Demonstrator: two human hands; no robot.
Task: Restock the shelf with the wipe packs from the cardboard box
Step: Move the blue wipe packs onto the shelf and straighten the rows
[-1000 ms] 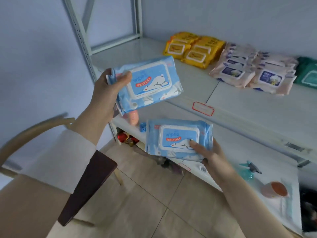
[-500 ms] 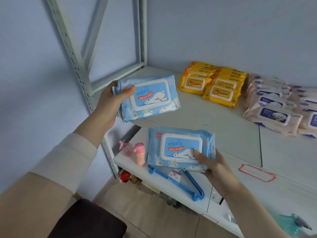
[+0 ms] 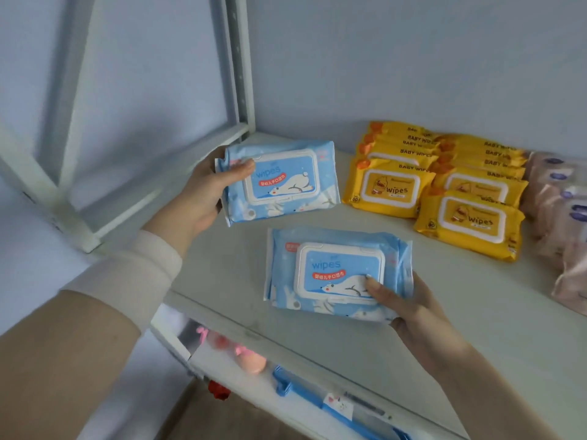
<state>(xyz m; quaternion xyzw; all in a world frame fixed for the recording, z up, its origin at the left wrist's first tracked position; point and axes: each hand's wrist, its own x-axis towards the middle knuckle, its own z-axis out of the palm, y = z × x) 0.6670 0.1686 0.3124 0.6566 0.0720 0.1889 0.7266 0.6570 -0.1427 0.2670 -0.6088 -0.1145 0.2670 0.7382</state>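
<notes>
Over the shelf (image 3: pixel 222 265), left hand (image 3: pixel 200 195): fingers (image 3: pixel 241 168) grip blue pack (image 3: pixel 279 182)
Right hand (image 3: pixel 413 309): fingers grip second pack (image 3: pixel 336 274)
Placement: flat, beside yellow packs (image 3: pixel 390 188)

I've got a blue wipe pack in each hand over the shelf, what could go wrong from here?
The left hand grips the upper blue pack by one end only, so its free end could sag or slip out. It is also close to the yellow packs and might shove them if pushed in carelessly. The right hand holds the lower blue pack near the shelf front edge, where it could slide off.
</notes>
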